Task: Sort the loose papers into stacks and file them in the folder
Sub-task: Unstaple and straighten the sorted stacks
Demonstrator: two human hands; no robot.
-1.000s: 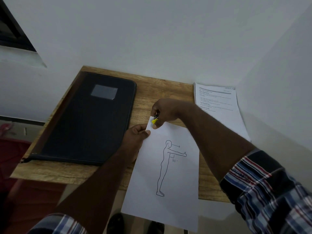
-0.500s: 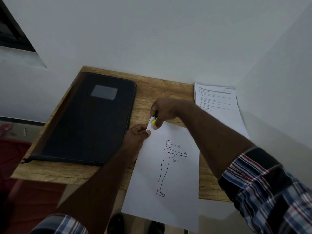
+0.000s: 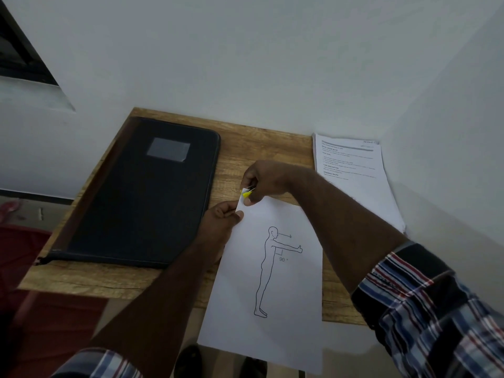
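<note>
Where the sheet [image 3: 275,282] with a standing-figure drawing overhangs the wooden table [image 3: 245,148], the left hand [image 3: 222,222] pinches its top corner — the right hand [image 3: 263,180] pinches a yellow clip [image 3: 246,193] there. Farther back lie a closed black folder [image 3: 144,197] and a paper stack [image 3: 354,173].

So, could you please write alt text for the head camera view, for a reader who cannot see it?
Two hands work at the top left corner of a white sheet with a standing figure drawing: the left hand pinches its edge, the right hand holds a small yellow clip there. A closed black zip folder and a printed paper stack lie on the wooden table.
</note>
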